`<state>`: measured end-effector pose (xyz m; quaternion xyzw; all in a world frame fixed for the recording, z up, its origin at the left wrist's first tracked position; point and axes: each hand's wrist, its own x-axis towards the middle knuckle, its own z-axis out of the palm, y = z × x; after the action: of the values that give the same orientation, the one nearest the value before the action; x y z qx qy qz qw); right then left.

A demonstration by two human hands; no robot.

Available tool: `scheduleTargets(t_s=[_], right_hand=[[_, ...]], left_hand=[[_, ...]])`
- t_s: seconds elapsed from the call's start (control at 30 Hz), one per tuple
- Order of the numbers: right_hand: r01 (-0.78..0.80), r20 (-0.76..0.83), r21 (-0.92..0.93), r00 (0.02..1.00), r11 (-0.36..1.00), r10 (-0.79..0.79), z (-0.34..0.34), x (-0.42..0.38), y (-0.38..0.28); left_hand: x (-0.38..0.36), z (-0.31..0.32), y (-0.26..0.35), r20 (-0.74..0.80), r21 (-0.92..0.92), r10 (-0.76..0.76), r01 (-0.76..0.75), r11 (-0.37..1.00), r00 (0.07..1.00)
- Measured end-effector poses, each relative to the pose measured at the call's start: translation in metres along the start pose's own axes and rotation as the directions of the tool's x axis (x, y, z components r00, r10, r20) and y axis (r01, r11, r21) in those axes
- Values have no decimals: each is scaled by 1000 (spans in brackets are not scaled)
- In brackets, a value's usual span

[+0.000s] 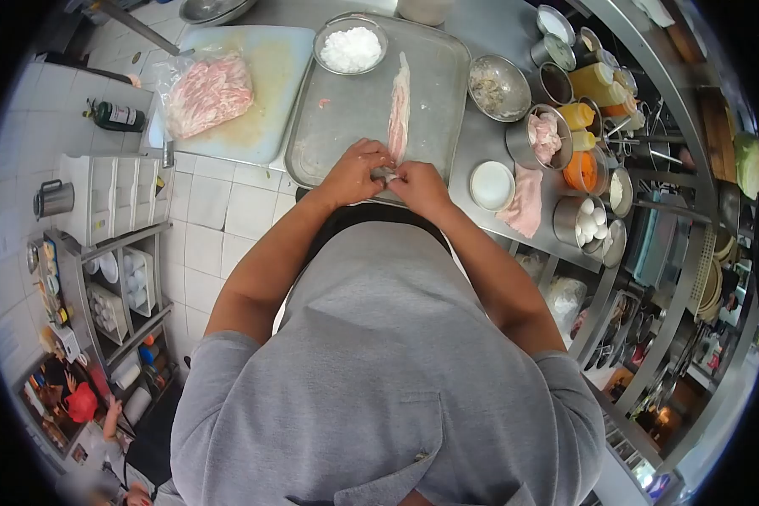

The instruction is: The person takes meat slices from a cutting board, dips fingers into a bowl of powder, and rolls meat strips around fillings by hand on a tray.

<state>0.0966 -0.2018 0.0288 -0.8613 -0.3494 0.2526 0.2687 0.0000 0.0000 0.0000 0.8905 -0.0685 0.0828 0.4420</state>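
A long, thin strip of streaky meat [399,110] lies lengthwise on a grey metal tray [346,110]. At its near end, by the tray's front edge, my left hand [364,169] and my right hand [417,187] meet with curled fingers. Both pinch at the strip's end, where a small pale piece shows between the fingertips; its shape is mostly hidden. A metal bowl of white powder [351,49] stands at the tray's far left corner. A small pink scrap [324,103] lies on the tray's left part.
Left of the tray, a bag of sliced meat [209,94] rests on a white cutting board [280,101]. To the right stand a metal bowl with residue [499,88], a bowl of pink meat [545,137], a white round container [492,185], a pink cloth [524,202] and eggs [591,221].
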Motion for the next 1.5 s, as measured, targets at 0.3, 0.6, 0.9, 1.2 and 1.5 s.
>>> scheduleTargets(t_s=[0.3, 0.6, 0.9, 1.2, 1.5], right_hand=[[-164, 140, 310, 982, 936, 126, -18, 44, 23], [74, -204, 289, 979, 955, -14, -75, 116, -19], [102, 78, -498, 994, 861, -72, -72, 278, -112], [104, 155, -225, 985, 969, -70, -83, 278, -90], [-66, 164, 437, 986, 897, -7, -46, 83, 15]], left_hand=[[4, -1, -5, -17, 8, -38, 38, 999, 999], [3, 4, -12, -68, -91, -67, 61, 994, 995], [6, 3, -11, -78, -77, -122, 116, 990, 989], [8, -4, -11, -51, -51, -154, 152, 987, 987], [19, -7, -11, 33, -24, -164, 165, 986, 986]])
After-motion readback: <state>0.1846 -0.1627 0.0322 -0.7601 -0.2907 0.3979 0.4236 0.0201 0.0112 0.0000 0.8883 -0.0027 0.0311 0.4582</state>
